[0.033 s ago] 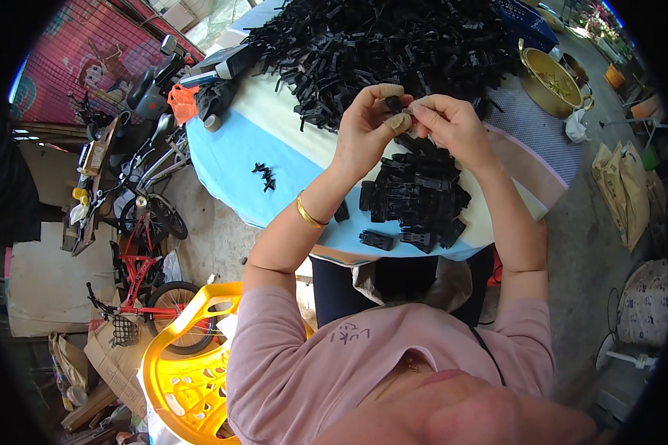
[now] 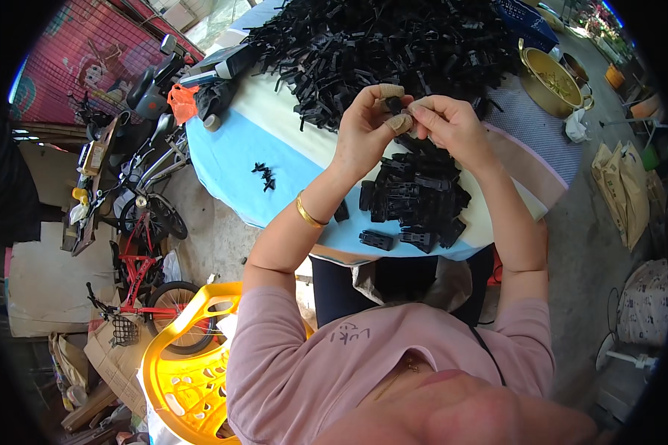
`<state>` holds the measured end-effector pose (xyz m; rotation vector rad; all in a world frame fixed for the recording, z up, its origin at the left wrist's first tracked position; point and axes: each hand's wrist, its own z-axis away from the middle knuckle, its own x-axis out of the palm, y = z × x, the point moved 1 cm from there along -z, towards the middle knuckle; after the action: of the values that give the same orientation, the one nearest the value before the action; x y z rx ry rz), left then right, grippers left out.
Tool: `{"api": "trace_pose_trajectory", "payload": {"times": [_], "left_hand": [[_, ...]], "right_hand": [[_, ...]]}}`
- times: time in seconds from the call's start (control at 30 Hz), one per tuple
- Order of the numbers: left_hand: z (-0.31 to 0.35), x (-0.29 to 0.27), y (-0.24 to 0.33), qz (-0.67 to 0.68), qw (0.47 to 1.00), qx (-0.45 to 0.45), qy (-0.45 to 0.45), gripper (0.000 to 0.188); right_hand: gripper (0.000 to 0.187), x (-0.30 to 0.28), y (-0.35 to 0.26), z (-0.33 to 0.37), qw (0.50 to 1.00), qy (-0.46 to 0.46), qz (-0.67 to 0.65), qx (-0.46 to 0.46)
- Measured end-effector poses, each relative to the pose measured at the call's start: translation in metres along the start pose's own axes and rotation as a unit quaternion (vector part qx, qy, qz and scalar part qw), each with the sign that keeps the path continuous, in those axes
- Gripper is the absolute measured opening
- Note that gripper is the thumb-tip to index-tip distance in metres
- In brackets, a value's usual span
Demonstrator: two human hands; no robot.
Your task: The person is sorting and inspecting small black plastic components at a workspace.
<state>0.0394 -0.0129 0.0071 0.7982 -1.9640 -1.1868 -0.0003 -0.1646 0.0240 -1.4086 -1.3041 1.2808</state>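
Over the table, my left hand (image 2: 365, 127) is closed, pinching a small black plastic piece (image 2: 395, 104) between thumb and forefinger; both fingertips are wrapped in tan tape. My right hand (image 2: 453, 127) meets it fingertip to fingertip, its thumb and forefinger pressed together. Whatever the right fingers grip is too small and covered to make out. Just below the hands lies a packed group of black plastic clips (image 2: 416, 194), with a few single ones near the table's front edge. A large heap of loose black plastic parts (image 2: 393, 48) fills the far side.
A few tiny black bits (image 2: 263, 176) lie on the blue-striped tablecloth (image 2: 230, 159) at left. A brass-coloured pot (image 2: 553, 83) stands at far right, a blue box (image 2: 525, 24) behind. Left of the table are a yellow plastic chair (image 2: 189, 356) and a red bicycle (image 2: 137, 271).
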Motion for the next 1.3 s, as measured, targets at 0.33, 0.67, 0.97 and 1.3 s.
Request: {"api": "trace_pose_trajectory", "payload": {"times": [0.33,0.67,0.97,1.3], "left_hand": [[0.005,0.004,-0.001,-0.149,0.984,0.092,0.031,0.022],[0.004,0.006,0.012,-0.238,0.965,0.104,0.029,0.034],[0.009,0.013,0.021,-0.324,0.91,0.115,-0.232,0.044],[-0.009,-0.023,0.005,-0.131,0.981,-0.044,0.139,0.029]], "right_hand": [[0.015,0.007,0.0,0.003,1.0,0.014,0.009,-0.021],[0.015,-0.02,0.003,-0.008,0.994,0.027,0.08,-0.067],[0.026,-0.008,0.049,-0.035,0.891,-0.005,0.45,-0.064],[0.018,-0.028,0.023,-0.021,0.994,0.102,0.028,0.021]]}}
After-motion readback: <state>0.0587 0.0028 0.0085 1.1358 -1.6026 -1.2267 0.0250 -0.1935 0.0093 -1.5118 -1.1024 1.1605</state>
